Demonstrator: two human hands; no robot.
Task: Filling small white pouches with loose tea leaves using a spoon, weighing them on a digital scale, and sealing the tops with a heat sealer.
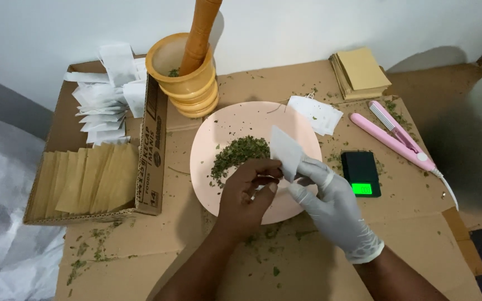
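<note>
You are working over a sheet of brown cardboard (308, 262) that fills most of the frame, with green flakes scattered across it. At the left sits an open cardboard box (152, 161), brown envelopes (87, 178) stacked in its lower half and white paper bags (110, 89) heaped in its upper half. At top centre stands a yellow wooden mortar (188, 78) with its pestle (199, 33) leaning inside. In the middle of the frame lies a pale pink plate (224, 125), and on its left-centre part sits a pile of crushed green leaves (235, 156).

Your bare left hand (246, 195) rests over the lower part of the plate, fingers curled in; its fingertips sit at the lower edge of the leaf pile, but you cannot tell from here whether they pinch any leaves. Your right hand (333, 209), in a white glove, has thumb and fingers pressed together on the lower end of a small white filter bag (285, 147). The bag stands up from that pinch toward the plate's centre, just right of the leaf pile and just above your left fingertips.

To the right lie a pink hair straightener (391, 139), a stack of tan envelopes (361, 72) at upper right, a small black scale (360, 173) with a lit green display, and a second white bag (316, 114) at the plate's upper right rim.
</note>
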